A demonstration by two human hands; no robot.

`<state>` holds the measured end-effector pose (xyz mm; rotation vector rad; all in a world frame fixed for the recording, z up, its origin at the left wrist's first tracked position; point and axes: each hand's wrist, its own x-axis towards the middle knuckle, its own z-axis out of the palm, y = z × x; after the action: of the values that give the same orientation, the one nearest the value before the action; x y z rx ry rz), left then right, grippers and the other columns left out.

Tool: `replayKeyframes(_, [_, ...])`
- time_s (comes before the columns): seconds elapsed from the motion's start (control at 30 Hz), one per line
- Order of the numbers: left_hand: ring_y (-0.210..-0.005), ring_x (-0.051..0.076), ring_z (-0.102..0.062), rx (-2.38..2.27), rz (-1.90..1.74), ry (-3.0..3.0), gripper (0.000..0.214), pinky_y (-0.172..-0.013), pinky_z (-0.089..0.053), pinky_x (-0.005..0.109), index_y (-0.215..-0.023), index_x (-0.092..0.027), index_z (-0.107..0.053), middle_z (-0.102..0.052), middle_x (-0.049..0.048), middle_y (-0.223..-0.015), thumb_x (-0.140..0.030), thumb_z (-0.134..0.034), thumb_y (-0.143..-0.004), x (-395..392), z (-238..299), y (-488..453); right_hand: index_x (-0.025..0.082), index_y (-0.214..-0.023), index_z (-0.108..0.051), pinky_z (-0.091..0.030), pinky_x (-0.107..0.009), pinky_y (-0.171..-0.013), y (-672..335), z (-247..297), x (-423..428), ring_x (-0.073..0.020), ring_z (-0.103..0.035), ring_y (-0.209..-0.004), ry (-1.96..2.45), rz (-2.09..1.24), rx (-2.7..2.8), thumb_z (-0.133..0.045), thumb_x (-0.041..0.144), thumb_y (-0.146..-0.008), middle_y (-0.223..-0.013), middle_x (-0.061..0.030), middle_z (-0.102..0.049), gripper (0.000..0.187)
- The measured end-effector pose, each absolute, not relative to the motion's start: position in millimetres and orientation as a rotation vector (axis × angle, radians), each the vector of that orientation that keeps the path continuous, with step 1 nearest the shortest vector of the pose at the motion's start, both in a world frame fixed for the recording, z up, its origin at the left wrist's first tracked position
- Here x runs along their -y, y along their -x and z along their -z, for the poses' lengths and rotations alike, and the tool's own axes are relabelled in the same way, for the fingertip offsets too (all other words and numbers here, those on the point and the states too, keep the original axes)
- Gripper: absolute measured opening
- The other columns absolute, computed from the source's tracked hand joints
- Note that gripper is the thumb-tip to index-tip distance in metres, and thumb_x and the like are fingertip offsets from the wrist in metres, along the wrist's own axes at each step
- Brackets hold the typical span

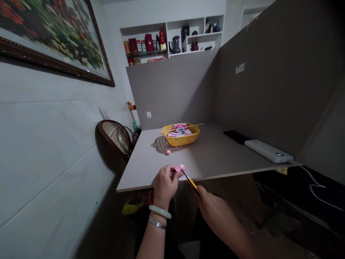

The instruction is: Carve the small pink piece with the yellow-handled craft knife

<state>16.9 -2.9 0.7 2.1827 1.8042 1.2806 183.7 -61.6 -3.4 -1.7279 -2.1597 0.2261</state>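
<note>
Hard to say what the little pink piece [180, 168] actually is. It's small, soft-looking and half covered by the fingers of the left hand [164, 185]. That hand's grip is pinched shut on it, right above the near edge of the counter [215, 158].

The right hand [212, 210] sits nearer and further right, grip closed around a thin yellow-and-black tool [191, 181]. Its handle end is buried in the fist, so I can't tell if it's a knife or a pick. The dark tip runs up and left to touch the pink piece.

Both forearms are cut off by the bottom of the frame.

Further back there's a yellow basket [194, 135] of packets I can't read, with a stick [194, 125] lying across it. A tiny pink ball [168, 152] sits just near-left of the basket. Off to the right are a white power bank [268, 151] and a black slab [236, 136], maybe a phone.
</note>
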Motion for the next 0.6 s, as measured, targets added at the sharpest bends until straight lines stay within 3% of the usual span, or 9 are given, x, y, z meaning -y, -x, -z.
replayKeyframes(0.6, [-0.076, 0.015, -0.058, -1.800, -1.287, -2.216, 0.021, -0.068, -0.041, 0.026, -0.091, -0.022, -0.061, -0.065, 0.0014, -0.086, -0.042, -0.056, -0.086, 3, -2, -18, 0.018, -0.094, -0.055, -0.024, -0.025, -0.051, -176, -12, 49, -0.0180, -0.069, -0.072, 1.753, -0.200, 2.175, -0.032, 0.020, -0.097, -0.083, -0.0070, -0.072, 0.023])
